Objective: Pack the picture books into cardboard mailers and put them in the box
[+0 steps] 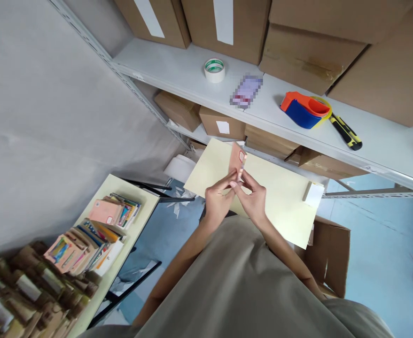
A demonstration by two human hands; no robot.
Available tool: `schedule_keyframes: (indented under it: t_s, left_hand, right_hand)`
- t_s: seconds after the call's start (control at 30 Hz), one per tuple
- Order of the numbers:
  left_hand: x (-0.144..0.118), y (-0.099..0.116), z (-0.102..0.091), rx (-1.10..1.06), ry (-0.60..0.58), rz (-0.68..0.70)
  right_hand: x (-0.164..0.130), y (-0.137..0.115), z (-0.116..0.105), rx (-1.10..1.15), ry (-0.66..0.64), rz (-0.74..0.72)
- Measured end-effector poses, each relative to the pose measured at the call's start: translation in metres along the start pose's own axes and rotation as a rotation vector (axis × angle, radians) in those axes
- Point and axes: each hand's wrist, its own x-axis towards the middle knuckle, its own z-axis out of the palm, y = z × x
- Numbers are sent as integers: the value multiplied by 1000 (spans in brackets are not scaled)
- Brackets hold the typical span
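Observation:
A thin pink book [236,158] with a red-framed white label is held up on its end above the cream tabletop [280,211]. My left hand [219,198] pinches its near end from the left. From the other side, my right hand [254,199] grips the same end, thumb and fingers pressed together. The fingertips of both hands meet there, hiding the book's lower part. On the right end of the tabletop sits a small white block-shaped item [313,194]; its kind is unclear.
Ahead, a grey shelf [178,65] holds a tape roll [214,70], an orange-and-blue tape dispenser [307,110], a cutter knife [347,134] and cardboard boxes [223,28]. Books [105,212] lie on a left side table [141,206]. An open carton [328,253] stands right.

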Motion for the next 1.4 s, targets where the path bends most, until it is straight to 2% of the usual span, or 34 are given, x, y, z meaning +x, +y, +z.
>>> schedule_keyframes:
  t_s: [0.1, 0.17, 0.23, 0.4, 0.47, 0.7, 0.77, 0.87, 0.97, 1.07, 1.2, 1.27, 1.4]
  left_hand:
    - [-1, 2, -3, 66, -112, 54]
    - [6, 6, -11, 68, -60, 18]
    - [14, 8, -20, 17, 1, -54]
    - [22, 4, -29, -239, -162, -307]
    - [19, 0, -28, -271, -146, -335]
    - [17, -1, -23, -143, 67, -190]
    - [14, -1, -19, -83, 109, -136]
    - [6, -5, -8, -7, 98, -51]
    - [-1, -9, -1, 54, 33, 18]
    - [4, -12, -10, 79, -14, -7]
    - [25, -21, -38, 88, 103, -77]
    - [33, -25, -48, 41, 76, -129]
    - [35, -24, -51, -53, 36, -180]
  right_hand:
    - [9, 5, -5, 30, 62, 16]
    - [16, 7, -13, 86, 68, 34]
    - [22, 9, -21, 133, 37, 54]
    - [25, 13, -27, 168, -23, 68]
    - [23, 14, -26, 160, -11, 67]
    - [20, 9, -21, -25, 121, -19]
    - [16, 5, -15, -46, 81, -13]
    - [10, 3, -3, -7, -35, -2]
    - [10, 6, 2, 25, -34, 2]
    - [18, 11, -7, 60, -7, 32]
    - [29, 13, -24, 111, -88, 83]
    - [31, 12, -28, 127, -140, 116]
    - [34, 12, -30, 143, -186, 128]
